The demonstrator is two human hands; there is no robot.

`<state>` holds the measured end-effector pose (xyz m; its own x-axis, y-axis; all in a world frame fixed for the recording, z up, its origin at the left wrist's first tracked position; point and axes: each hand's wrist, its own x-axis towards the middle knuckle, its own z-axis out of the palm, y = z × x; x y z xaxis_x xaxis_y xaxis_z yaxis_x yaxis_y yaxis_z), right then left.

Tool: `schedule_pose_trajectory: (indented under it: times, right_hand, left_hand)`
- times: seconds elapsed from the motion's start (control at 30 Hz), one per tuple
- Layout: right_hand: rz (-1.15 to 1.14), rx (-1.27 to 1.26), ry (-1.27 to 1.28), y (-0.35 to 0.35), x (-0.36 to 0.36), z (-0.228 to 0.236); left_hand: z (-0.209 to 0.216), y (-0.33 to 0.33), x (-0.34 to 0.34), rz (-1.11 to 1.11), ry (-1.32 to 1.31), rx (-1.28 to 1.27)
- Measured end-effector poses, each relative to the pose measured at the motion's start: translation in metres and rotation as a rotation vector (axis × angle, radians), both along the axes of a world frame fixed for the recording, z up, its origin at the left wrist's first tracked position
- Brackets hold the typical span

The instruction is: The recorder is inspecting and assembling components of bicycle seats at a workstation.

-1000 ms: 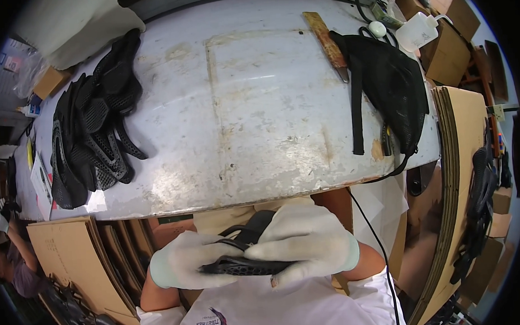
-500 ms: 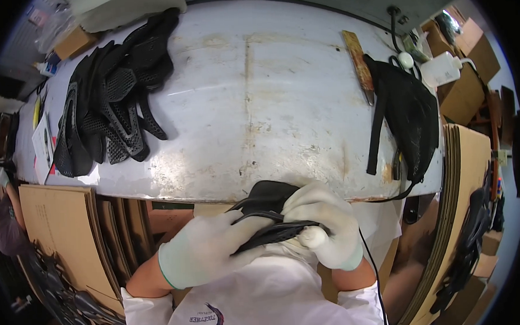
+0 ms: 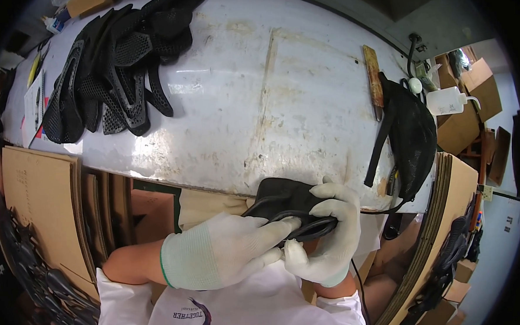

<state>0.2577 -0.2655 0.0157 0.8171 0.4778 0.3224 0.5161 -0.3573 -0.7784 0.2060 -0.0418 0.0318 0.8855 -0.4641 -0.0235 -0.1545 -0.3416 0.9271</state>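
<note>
Workpiece [image 3: 285, 195], black with a looped, ridged near edge, is positioned at the front edge of the table [image 3: 228, 123]; contact with that edge cannot be determined. Left hand [image 3: 232, 246], gloved, grips the near edge, fingers extended into the fold. Right hand [image 3: 331, 232], gloved, is curled around the right end, gripping it. Black mesh parts [image 3: 130, 48] lie left on the table; black bag [image 3: 414, 139], worn-handled tool [image 3: 373, 77] and squeeze bottle [image 3: 444, 101] are at right.

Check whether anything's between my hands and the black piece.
Nothing visible except the white gloves: the left hand and the right hand both hold the black piece directly.
</note>
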Motion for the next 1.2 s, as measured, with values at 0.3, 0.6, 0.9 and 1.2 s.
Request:
schedule_pose_trajectory:
  times: [0.3, 0.6, 0.9, 1.2]
  right_hand:
    - [0.052, 0.016, 0.079, -0.006, 0.001, -0.004]
    - [-0.005, 0.034, -0.007, -0.001, -0.004, -0.007]
    - [-0.025, 0.052, 0.04, -0.002, -0.008, -0.006]
    - [0.028, 0.103, 0.069, -0.003, 0.003, 0.001]
  left_hand:
    - [-0.002, -0.006, -0.001, 0.097, -0.004, 0.01]
    - [0.001, -0.013, -0.007, 0.149, -0.071, 0.129]
    - [0.001, -0.013, -0.008, 0.11, -0.02, 0.158]
    - [-0.003, -0.01, -0.004, 0.128, -0.093, 0.175]
